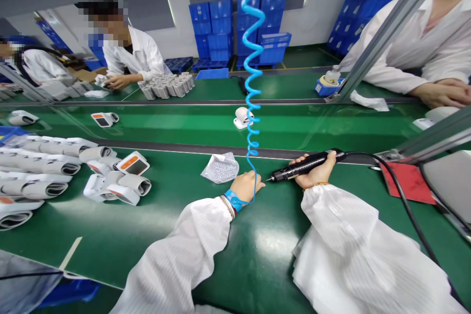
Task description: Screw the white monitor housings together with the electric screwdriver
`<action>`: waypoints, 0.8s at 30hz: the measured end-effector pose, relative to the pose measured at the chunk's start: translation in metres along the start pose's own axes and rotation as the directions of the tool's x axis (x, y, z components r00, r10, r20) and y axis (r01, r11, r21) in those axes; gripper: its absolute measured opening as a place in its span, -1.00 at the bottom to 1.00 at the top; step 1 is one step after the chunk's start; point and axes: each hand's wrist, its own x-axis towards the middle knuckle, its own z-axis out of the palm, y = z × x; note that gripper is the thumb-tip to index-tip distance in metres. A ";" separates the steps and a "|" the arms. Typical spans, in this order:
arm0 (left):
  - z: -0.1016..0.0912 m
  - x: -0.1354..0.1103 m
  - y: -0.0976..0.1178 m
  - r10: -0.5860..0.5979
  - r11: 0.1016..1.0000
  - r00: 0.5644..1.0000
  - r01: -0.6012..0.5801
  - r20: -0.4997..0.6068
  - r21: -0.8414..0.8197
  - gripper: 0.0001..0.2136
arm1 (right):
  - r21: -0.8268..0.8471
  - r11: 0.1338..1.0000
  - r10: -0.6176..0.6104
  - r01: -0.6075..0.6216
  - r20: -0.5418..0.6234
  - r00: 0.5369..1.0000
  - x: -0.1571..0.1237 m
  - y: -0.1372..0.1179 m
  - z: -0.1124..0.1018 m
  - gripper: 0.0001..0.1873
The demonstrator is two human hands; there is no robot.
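My right hand (317,174) is wrapped round a black electric screwdriver (300,167), whose bit points left. At the tip of the bit is my left hand (247,187), fingers pinched together; whatever is between them is too small to make out. A blue wrist strap (234,200) circles my left wrist, with a coiled blue cord (253,59) rising from it. Just beyond my left hand lies a clear plastic bag (222,168) of small silvery pieces that look like screws.
Wrist blood pressure monitors (134,163) with grey cuffs stand in rows at left. Several more sit on the green conveyor belt (184,125). A red pad (406,183) and the screwdriver's black cable (401,196) are at right. People in white coats sit across the belt.
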 end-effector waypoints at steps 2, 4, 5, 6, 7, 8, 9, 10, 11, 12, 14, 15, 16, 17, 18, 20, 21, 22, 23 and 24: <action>0.000 0.000 0.000 0.002 1.000 1.000 -0.002 -0.007 0.001 -0.75 | 0.001 1.000 0.006 -0.006 -0.050 0.999 -0.004 -0.001 0.003 -0.38; 0.001 0.000 0.000 0.005 1.000 1.000 -0.005 -0.012 0.003 -0.75 | 0.002 1.000 0.010 -0.009 -0.070 0.998 -0.007 -0.001 0.006 -0.38; 0.001 0.000 0.000 0.007 1.000 1.000 -0.007 -0.013 0.004 -0.75 | 0.002 1.000 0.011 -0.011 -0.074 0.997 -0.008 -0.001 0.007 -0.38; 0.000 0.000 0.000 0.008 1.000 1.000 -0.008 -0.014 0.006 -0.75 | 0.003 1.000 0.011 -0.011 -0.077 0.997 -0.009 -0.001 0.008 -0.38; 0.000 -0.001 0.000 0.009 1.000 1.000 -0.008 -0.016 0.007 -0.75 | 0.004 1.000 0.011 -0.010 -0.079 0.997 -0.009 -0.001 0.008 -0.38; 0.000 -0.001 0.001 0.007 1.000 1.000 -0.007 -0.021 0.008 -0.75 | 0.004 1.000 0.009 -0.009 -0.080 0.997 -0.010 -0.001 0.008 -0.38; 0.000 -0.001 0.001 0.005 1.000 1.000 -0.004 -0.027 0.009 -0.75 | 0.005 1.000 0.007 -0.007 -0.080 0.997 -0.010 -0.001 0.008 -0.38; 0.000 -0.001 0.001 0.003 1.000 0.999 -0.002 -0.033 0.011 -0.76 | 0.004 1.000 0.005 -0.005 -0.080 0.997 -0.011 -0.001 0.009 -0.38; 0.001 -0.001 0.001 0.001 1.000 0.999 -0.001 -0.041 0.013 -0.76 | 0.003 1.000 0.003 -0.003 -0.080 0.997 -0.011 -0.001 0.009 -0.38; 0.001 -0.001 0.001 0.001 1.000 0.999 0.000 -0.051 0.013 -0.76 | 0.002 1.000 0.002 -0.002 -0.079 0.997 -0.012 -0.001 0.009 -0.38; 0.002 0.000 0.001 0.002 1.000 0.998 -0.002 -0.066 0.005 -0.76 | 0.000 1.000 -0.001 0.001 -0.076 0.997 -0.013 -0.001 0.010 -0.38; 0.003 0.000 0.000 0.004 1.000 0.997 -0.004 -0.072 -0.002 -0.77 | -0.002 1.000 -0.003 0.003 -0.074 0.997 -0.014 0.000 0.011 -0.38; 0.004 0.000 -0.001 0.006 1.000 0.997 -0.007 -0.076 -0.009 -0.77 | -0.002 1.000 -0.005 0.005 -0.071 0.997 -0.014 0.000 0.011 -0.37; 0.005 0.000 -0.001 0.010 1.000 0.997 -0.011 -0.077 -0.015 -0.78 | -0.003 1.000 -0.007 0.007 -0.069 0.998 -0.015 0.000 0.011 -0.38; 0.006 0.000 -0.002 0.013 1.000 0.997 -0.015 -0.077 -0.015 -0.78 | -0.003 1.000 -0.009 0.009 -0.068 0.998 -0.015 0.001 0.011 -0.38; 0.008 -0.001 -0.003 0.020 1.000 0.996 -0.021 -0.089 -0.003 -0.78 | -0.004 1.000 -0.012 0.012 -0.071 0.997 -0.015 0.002 0.011 -0.38; 0.009 -0.001 -0.003 0.026 1.000 0.995 -0.025 -0.100 0.008 -0.77 | -0.004 1.000 -0.012 0.012 -0.072 0.997 -0.015 0.003 0.010 -0.37; 0.009 0.000 -0.003 0.029 0.999 0.993 -0.027 -0.114 0.022 -0.76 | -0.003 1.000 -0.012 0.012 -0.074 0.997 -0.014 0.003 0.009 -0.37; 0.010 0.000 -0.003 0.034 0.999 0.991 -0.030 -0.128 0.035 -0.76 | -0.002 1.000 -0.012 0.012 -0.075 0.997 -0.013 0.004 0.008 -0.37; 0.010 0.000 -0.003 0.040 0.998 0.990 -0.034 -0.138 0.044 -0.75 | -0.001 1.000 -0.012 0.012 -0.075 0.997 -0.012 0.005 0.007 -0.37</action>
